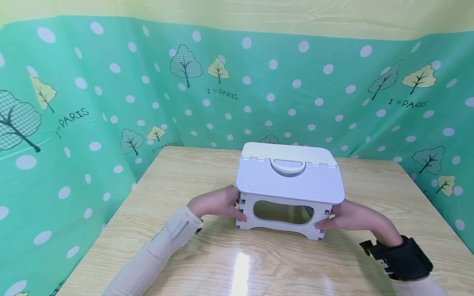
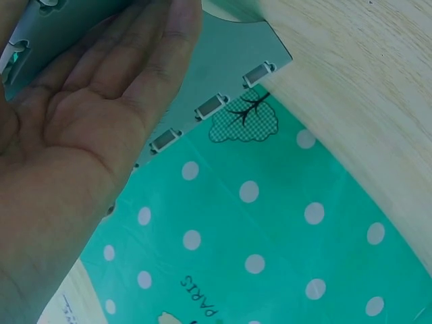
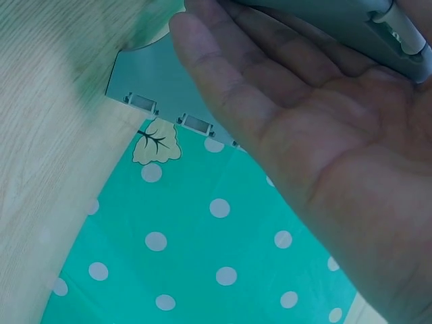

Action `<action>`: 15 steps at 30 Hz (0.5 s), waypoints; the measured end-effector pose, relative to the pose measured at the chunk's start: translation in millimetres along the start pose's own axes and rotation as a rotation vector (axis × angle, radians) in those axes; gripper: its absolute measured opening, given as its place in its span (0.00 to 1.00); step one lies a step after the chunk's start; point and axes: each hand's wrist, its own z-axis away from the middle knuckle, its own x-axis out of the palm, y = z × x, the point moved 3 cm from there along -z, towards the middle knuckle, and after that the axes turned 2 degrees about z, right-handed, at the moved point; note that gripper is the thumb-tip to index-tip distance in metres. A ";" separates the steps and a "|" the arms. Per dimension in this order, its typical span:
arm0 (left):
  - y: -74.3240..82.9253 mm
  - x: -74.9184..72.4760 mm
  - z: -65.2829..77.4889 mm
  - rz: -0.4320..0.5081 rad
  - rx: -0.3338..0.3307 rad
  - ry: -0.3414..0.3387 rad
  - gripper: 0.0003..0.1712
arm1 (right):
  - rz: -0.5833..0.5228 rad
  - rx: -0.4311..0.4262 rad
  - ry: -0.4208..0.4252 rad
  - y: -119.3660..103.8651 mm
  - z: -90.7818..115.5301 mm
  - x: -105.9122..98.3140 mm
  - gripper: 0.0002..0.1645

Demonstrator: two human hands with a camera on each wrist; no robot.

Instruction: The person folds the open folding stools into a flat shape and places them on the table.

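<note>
A white and pale lavender folding step stool (image 1: 290, 185) stands unfolded on the table, with a carry handle in its top and an oval opening in its front panel. At its left end, my left hand (image 1: 218, 202) grips the leg, thumb on the front panel and the other fingers round the side. My right hand (image 1: 349, 216) holds the right end in the same way. The left wrist view shows that palm (image 2: 74, 162) beneath the stool top, beside the leg panel (image 2: 223, 61). In the right wrist view, fingers (image 3: 216, 61) reach past the other side's leg panel (image 3: 145, 77).
The wood-grain table (image 1: 192, 172) extends around the stool on every side. Behind and beside it hangs a green curtain (image 1: 289, 94) with white dots and printed trees. A black band (image 1: 403, 259) wraps the right wrist.
</note>
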 end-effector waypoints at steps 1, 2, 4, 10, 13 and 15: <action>0.1 0.0 0.1 -0.001 -0.002 -0.001 0.32 | 0.000 -0.002 0.001 0.4 -0.2 0.0 0.52; 0.2 0.0 0.2 -0.004 -0.003 -0.001 0.32 | 0.002 -0.002 0.003 0.7 -0.3 0.0 0.52; 0.3 0.1 0.4 -0.008 -0.004 -0.001 0.32 | 0.007 0.001 0.005 1.2 -0.5 -0.2 0.52; -0.4 0.2 0.5 -0.022 0.005 -0.001 0.32 | 0.006 0.005 -0.014 1.1 0.0 -0.6 0.52; -0.6 0.0 0.2 -0.021 0.011 -0.002 0.31 | 0.001 0.002 -0.023 1.9 0.0 -0.3 0.51; -0.9 0.1 0.0 -0.013 0.009 -0.006 0.30 | 0.000 0.000 -0.026 2.6 0.0 -0.3 0.51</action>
